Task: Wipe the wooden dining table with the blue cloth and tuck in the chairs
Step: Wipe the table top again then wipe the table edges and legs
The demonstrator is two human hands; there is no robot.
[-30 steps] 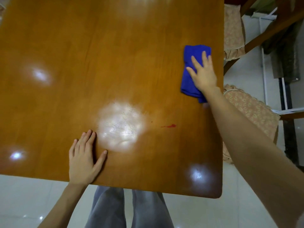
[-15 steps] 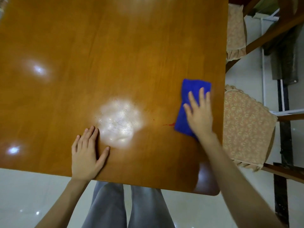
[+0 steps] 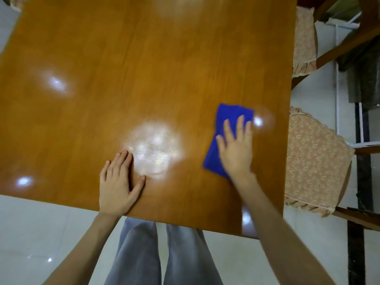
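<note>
Glossy wooden table (image 3: 144, 58) filled most of the view, with pale tiled floor (image 3: 41, 233) under its near edge. Nearest the camera, the person's legs (image 3: 160, 254) in grey trousers stood at that edge, roughly mid-table.

Left hand (image 3: 118, 182) lay flat on the table just inside the near edge. It was palm down, fingers straight and together, thumb spread to the right, gripping nothing. Fingertips touched the rim of a big white glare (image 3: 156, 149) showing fine scratches in the varnish.

Right hand (image 3: 236, 149) was a bit farther in, toward the right side. It was flat and open, fingers straight and slightly spread, pressing down on the cloth (image 3: 230, 114); no curl round it. The hand was motion-blurred.

The cloth was blue and folded to a rough rectangle. It lay flat on the table under the right hand, sticking out beyond the fingertips and to the left of the palm, near the table's right edge but not over it. Smaller light spots sat on the left part of the table and just right of the cloth.

Near chair (image 3: 314, 161), with a patterned frilled seat cover, stood just beside the right table edge, which cut off the seat's left side. Far chair (image 3: 304, 42), same cover, stood farther back along that edge. Behind them were a white pole and dark shelving (image 3: 362, 75), blurred.
</note>
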